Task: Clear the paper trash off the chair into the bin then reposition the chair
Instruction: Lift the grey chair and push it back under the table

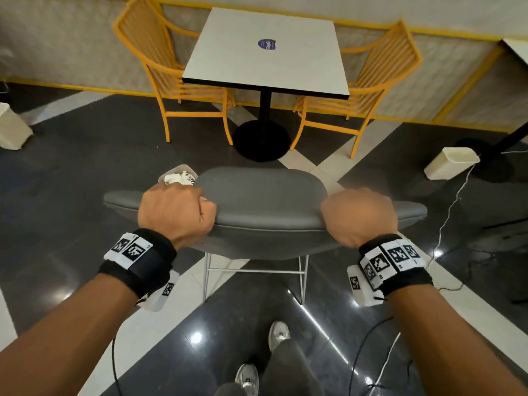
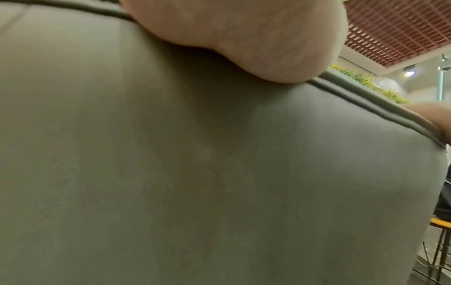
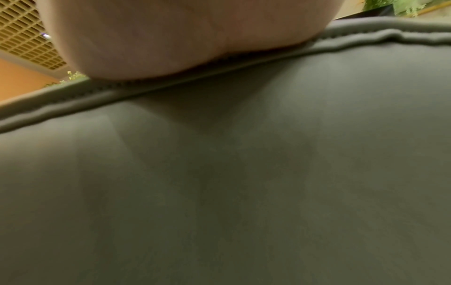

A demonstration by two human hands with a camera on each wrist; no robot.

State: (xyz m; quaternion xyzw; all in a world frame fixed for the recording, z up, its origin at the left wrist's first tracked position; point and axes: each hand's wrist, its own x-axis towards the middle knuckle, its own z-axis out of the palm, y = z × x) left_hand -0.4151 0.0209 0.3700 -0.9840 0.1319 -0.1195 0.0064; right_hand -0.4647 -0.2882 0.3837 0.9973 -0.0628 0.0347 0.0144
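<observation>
A grey padded chair (image 1: 263, 195) with thin white metal legs stands right in front of me, its back toward me. My left hand (image 1: 177, 212) grips the top edge of the backrest on the left, fingers curled over it. My right hand (image 1: 358, 215) grips the same edge on the right. Both wrist views are filled by the grey backrest (image 2: 195, 173) (image 3: 219, 192), with a palm pressed on its piped rim. Just beyond my left hand a white bin (image 1: 178, 175) holds crumpled paper (image 1: 183, 178). The chair's seat is hidden behind the backrest.
A white square table (image 1: 268, 52) on a black pedestal stands ahead, with a yellow chair (image 1: 171, 70) on its left and another (image 1: 368, 81) on its right. Another white bin (image 1: 450, 162) lies on the floor at right, one more (image 1: 11, 130) at far left. Cables trail across the floor at right.
</observation>
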